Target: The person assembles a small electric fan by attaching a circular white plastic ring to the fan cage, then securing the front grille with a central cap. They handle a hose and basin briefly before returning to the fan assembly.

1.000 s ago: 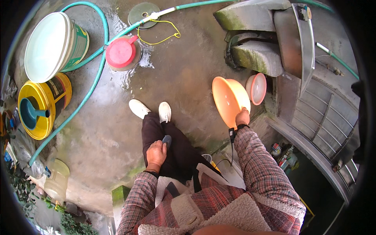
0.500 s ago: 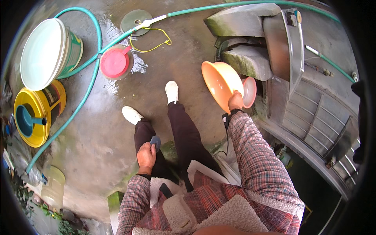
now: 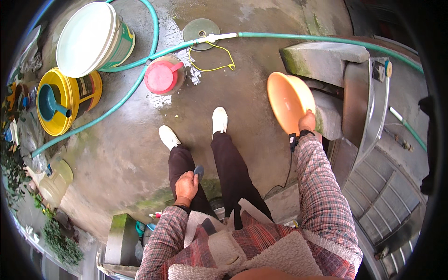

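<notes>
On the right, my right hand (image 3: 307, 121) is closed on the rim of an orange plastic basin (image 3: 288, 100). The basin hangs tilted on its side above the wet floor, its hollow facing left. My left hand (image 3: 186, 186) is in front of my left thigh, fingers wrapped round a small grey-blue rounded object (image 3: 199, 172). Only its end shows above the fist, so its kind cannot be told.
A teal hose (image 3: 122, 102) loops across the floor. At left stand a white-topped bucket (image 3: 86, 39) and a yellow bucket (image 3: 70, 105) with a blue dipper (image 3: 49, 102). A red dipper (image 3: 161, 76) sits ahead. Stone blocks (image 3: 322, 60) lie at right.
The view has swung, so the surroundings appear farther right. Both hands keep their grips. A pink basin that showed behind the orange one is now hidden or out of view.
</notes>
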{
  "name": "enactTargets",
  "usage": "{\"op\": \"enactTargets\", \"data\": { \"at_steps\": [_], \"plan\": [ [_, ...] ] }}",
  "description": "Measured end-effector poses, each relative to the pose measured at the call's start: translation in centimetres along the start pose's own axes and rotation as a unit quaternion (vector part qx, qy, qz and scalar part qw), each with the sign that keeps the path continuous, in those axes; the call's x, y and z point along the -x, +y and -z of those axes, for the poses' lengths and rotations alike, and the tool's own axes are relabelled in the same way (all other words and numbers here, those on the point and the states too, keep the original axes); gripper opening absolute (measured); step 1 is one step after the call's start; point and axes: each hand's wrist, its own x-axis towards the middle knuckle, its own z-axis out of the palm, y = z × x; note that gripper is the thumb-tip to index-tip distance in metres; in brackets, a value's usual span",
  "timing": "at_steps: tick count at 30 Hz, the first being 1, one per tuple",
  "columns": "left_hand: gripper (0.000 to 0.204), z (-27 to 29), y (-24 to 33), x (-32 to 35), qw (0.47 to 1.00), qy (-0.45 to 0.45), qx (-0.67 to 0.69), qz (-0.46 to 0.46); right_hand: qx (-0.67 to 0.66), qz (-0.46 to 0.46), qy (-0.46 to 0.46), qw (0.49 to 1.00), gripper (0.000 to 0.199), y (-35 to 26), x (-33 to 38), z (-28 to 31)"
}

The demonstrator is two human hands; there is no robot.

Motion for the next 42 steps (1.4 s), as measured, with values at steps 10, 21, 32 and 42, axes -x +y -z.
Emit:
{"op": "enactTargets", "data": {
  "at_steps": [10,21,32,42],
  "plan": [
    [0.022,-2.7,1.4,-0.2,0.999,-0.023,-0.030,0.037,-0.051,0.059,0.041,0.996,0.026,-1.0,-6.4,2.1],
    [0.028,1.3,1.8,1.0,0.993,0.063,0.070,0.071,-0.119,0.076,0.012,0.990,0.025,-0.7,-7.5,5.4],
    [0.026,4.0,2.7,-1.6,0.993,0.065,0.092,0.042,-0.423,-0.123,-0.220,0.870,0.026,-7.2,-6.1,13.4],
    [0.027,6.6,1.1,-6.1,0.971,0.121,0.186,0.091,-0.657,-0.170,-0.158,0.717,0.030,-17.0,-13.6,12.2]
  ]
}}
